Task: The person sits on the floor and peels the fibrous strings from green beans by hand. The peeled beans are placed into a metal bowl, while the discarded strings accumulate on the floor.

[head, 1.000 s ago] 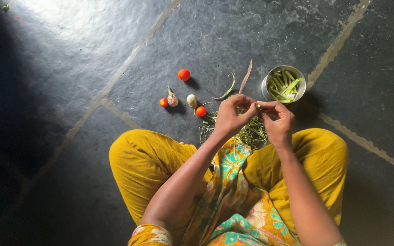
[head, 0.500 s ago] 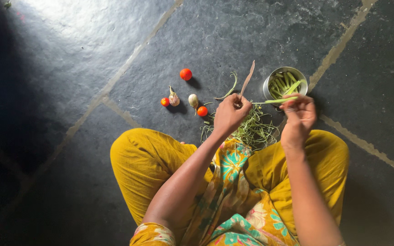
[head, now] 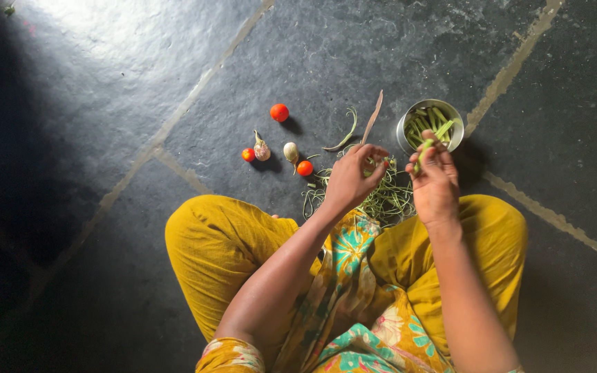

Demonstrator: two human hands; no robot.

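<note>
Steel round bowl point(head: 403, 132) is the landmark: it stands on the dark stone slab floor point(head: 139, 90) and holds a batch of cut green bean pieces point(head: 428, 123). Right hand point(head: 434, 181) sits just near-side of the bowl, fingers closed around a short green bean pod point(head: 423, 152), pod tip pointing up toward the bowl rim. Left hand point(head: 352, 176) is left of the bowl, apart from the right hand, fingers curled with the thumb tip against them; can't tell whether it pinches a string or nothing. Under and between both hands, near-left of the bowl: loose heap of thin green bean strings point(head: 381, 197) on the floor. Slim brownish knife-like blade point(head: 372, 119) lies left of the bowl, just past the left fingertips; a curved green pod point(head: 345, 136) lies beside it. Further left of the bowl: three small red tomatoes point(head: 279, 112), plus two small pale brinjals point(head: 262, 149), all well apart from the hands. Person sits cross-legged in mustard-yellow trousers point(head: 215, 242), knees either side of the heap.
</note>
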